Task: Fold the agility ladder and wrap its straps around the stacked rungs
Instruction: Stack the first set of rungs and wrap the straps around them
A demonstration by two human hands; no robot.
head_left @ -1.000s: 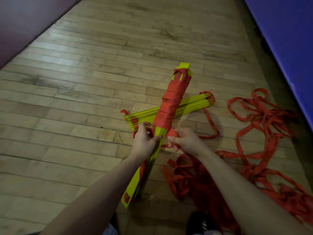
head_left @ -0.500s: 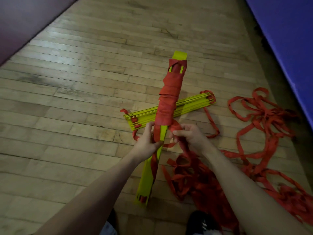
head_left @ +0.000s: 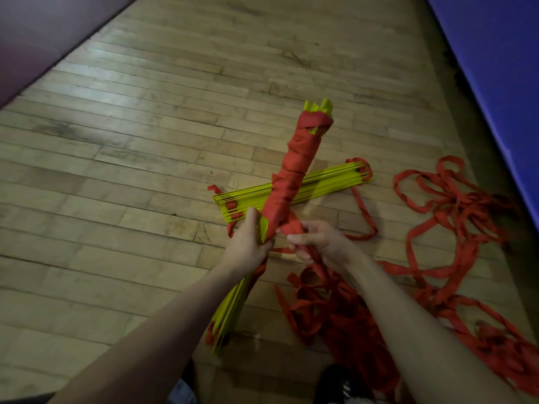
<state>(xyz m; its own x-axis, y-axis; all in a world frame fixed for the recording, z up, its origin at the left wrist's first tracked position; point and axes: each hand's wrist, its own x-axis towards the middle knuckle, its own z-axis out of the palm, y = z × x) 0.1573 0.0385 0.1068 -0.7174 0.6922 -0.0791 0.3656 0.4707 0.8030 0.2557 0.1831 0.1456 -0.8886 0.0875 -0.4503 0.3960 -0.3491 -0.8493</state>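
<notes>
Rung stack [head_left: 294, 182] midfloor, walls well apart

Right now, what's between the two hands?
Head view: the held rung stack, where its red strap wrap ends, runs between left hand and right hand.

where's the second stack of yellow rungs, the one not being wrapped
In the head view the second stack of rungs lies flat on the wood floor, centre-right, behind the wrapped bundle.
</notes>
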